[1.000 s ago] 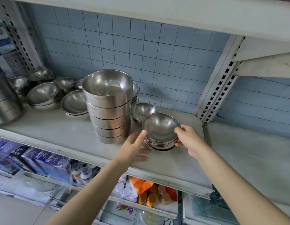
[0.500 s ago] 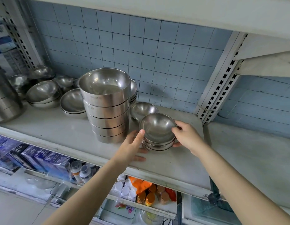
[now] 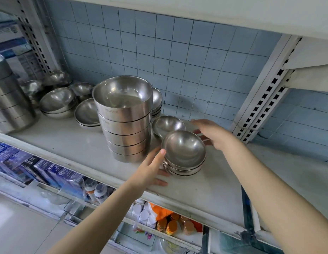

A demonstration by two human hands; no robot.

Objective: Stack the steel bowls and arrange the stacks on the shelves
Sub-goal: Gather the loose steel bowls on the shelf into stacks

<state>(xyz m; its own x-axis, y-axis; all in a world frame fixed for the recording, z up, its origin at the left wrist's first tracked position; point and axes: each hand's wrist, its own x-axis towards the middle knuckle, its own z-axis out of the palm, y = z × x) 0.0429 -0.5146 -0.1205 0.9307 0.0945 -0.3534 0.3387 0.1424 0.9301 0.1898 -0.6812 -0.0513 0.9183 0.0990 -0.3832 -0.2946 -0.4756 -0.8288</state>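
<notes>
While the left hand (image 3: pixel 152 167) steadies the small bowl stack (image 3: pixel 184 153), thumb at its rim and straight fingers flat on the shelf (image 3: pixel 67 143), the right hand (image 3: pixel 212 136) hovers spread and blurred just behind it, holding nothing. The stack sits near the shelf's front, just beside the tall stack (image 3: pixel 124 121). Better to slide it than lift it, rims nested, clear of the 1 loose bowl (image 3: pixel 168 125). Stamped marks on the tall stack and print on the blue boxes (image 3: pixel 49 169) are unreadable.
</notes>
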